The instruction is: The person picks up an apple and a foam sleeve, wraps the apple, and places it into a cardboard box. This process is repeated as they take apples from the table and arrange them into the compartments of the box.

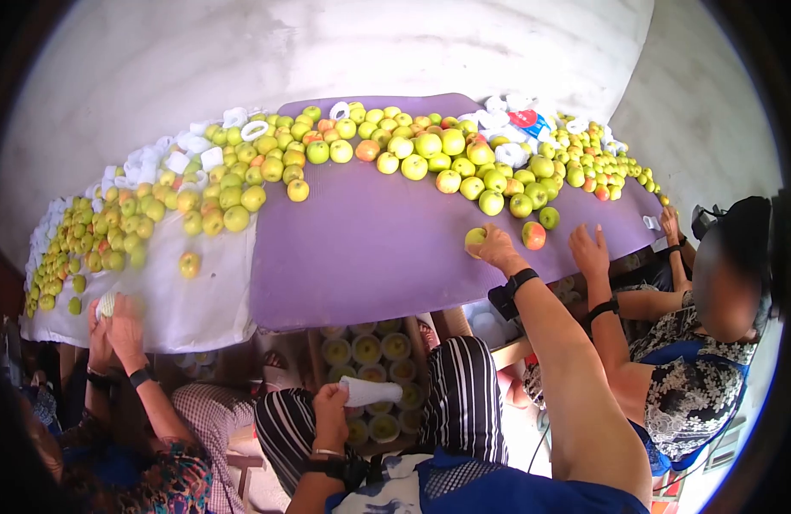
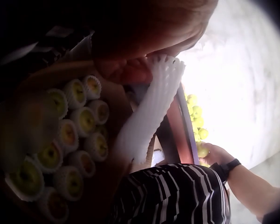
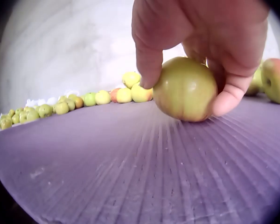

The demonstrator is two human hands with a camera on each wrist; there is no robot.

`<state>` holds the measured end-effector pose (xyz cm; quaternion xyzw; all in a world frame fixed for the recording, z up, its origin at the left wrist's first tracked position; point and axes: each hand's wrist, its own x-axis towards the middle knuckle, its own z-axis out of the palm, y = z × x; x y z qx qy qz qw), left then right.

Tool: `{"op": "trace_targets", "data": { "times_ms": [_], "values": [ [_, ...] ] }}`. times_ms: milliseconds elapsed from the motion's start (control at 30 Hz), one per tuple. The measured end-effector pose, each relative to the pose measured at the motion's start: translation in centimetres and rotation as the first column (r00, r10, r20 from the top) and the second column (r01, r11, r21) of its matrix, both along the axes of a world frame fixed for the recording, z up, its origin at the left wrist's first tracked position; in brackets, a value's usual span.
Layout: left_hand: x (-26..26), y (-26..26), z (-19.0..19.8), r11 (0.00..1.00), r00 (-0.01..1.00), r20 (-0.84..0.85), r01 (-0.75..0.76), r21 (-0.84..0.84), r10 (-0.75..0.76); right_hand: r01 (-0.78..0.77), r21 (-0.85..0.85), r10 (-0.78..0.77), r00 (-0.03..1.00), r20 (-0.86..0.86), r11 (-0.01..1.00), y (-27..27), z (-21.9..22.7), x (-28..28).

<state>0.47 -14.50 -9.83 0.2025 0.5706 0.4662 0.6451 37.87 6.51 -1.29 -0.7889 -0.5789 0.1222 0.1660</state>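
My right hand [image 1: 501,250] grips a yellow-green apple [image 1: 475,242] at the front of the purple mat [image 1: 353,248]. In the right wrist view, thumb and fingers curl round the sides of this apple [image 3: 185,91], whose underside is right at the mat. Low over my lap, my left hand [image 1: 331,418] pinches one end of a white foam net sleeve [image 1: 371,391]. The left wrist view shows this sleeve [image 2: 151,109] hanging limp and long from the fingers. Just right of my right hand lies a red-and-green apple [image 1: 533,236].
A box [image 1: 317,351] of apples in foam nets stands between my knees. Loose apples [image 1: 425,146] are heaped along the back, with white foam nets [image 1: 143,163] behind. People work on both sides; one person's hand [image 1: 591,253] is close on the right.
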Motion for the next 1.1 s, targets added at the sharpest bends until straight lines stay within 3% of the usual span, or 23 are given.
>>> {"op": "trace_targets", "data": {
  "times_ms": [100, 133, 167, 200, 267, 333, 367, 467, 633, 733, 833, 967, 1067, 1100],
  "values": [
    [-0.2, -0.1, 0.2, 0.998, 0.998, -0.020, -0.061, 0.028, 0.062, -0.068, -0.044, 0.071, 0.994, 0.078, 0.997, -1.3, 1.3, -1.9],
    [-0.2, 0.0, 0.2, 0.997, 0.997, -0.023, -0.079, 0.018, 0.080, -0.052, -0.050, 0.029, 0.925, -0.379, 0.997, -2.1, 1.9, -2.7],
    [-0.1, -0.1, 0.1, 0.991, 0.993, -0.008, -0.121, 0.048, 0.121, -0.042, -0.078, -0.031, 0.656, -0.754, 0.996, -3.0, 2.3, -3.6],
    [-0.2, -0.3, -0.1, 0.984, 0.987, 0.003, -0.164, 0.072, 0.164, -0.066, -0.099, -0.032, 0.653, -0.757, 0.993, -4.2, 2.5, -4.8],
    [-0.1, -0.4, -0.7, 0.976, 0.982, -0.009, -0.185, 0.114, 0.188, -0.205, 0.034, 0.070, 0.172, -0.983, 0.978, -7.0, 2.7, -7.5],
    [0.0, -0.4, -0.7, 0.977, 0.980, -0.041, -0.188, 0.101, 0.193, -0.213, 0.100, 0.076, -0.118, -0.990, 0.972, -10.6, 2.4, -11.4],
    [0.1, -0.3, -0.5, 0.981, 0.982, -0.082, -0.162, 0.106, 0.171, -0.254, 0.078, 0.038, -0.159, -0.987, 0.964, -12.3, 2.1, -13.0],
    [0.3, -0.3, -1.7, 0.983, 0.968, -0.195, -0.136, 0.123, 0.158, -0.379, 0.036, -0.055, -0.226, -0.972, 0.925, -17.0, 0.3, -17.1],
    [0.5, -0.2, -4.5, 0.971, 0.881, -0.422, -0.141, 0.193, 0.212, -0.479, -0.042, -0.145, -0.180, -0.973, 0.877, -20.6, -3.6, -20.2],
    [0.5, -0.3, -4.0, 0.979, 0.840, -0.516, -0.086, 0.182, 0.170, -0.474, -0.018, -0.081, -0.114, -0.990, 0.881, -21.2, -4.3, -20.8],
    [0.9, -0.6, -2.9, 0.970, 0.785, -0.591, -0.053, 0.239, 0.188, -0.527, 0.013, -0.085, -0.161, -0.983, 0.850, -21.8, -3.9, -20.7],
    [1.3, -1.1, -1.7, 0.956, 0.784, -0.602, 0.040, 0.290, 0.150, -0.575, 0.040, -0.130, -0.251, -0.959, 0.817, -21.7, -5.3, -20.6],
    [1.4, -1.4, -1.3, 0.938, 0.861, -0.498, 0.086, 0.334, 0.098, -0.627, 0.033, -0.187, -0.281, -0.941, 0.778, -21.3, -5.9, -20.5],
    [1.3, -1.6, -0.9, 0.948, 0.935, -0.348, 0.053, 0.313, 0.063, -0.619, 0.004, -0.214, -0.277, -0.937, 0.785, -21.1, -6.3, -20.4]
  ]
}}
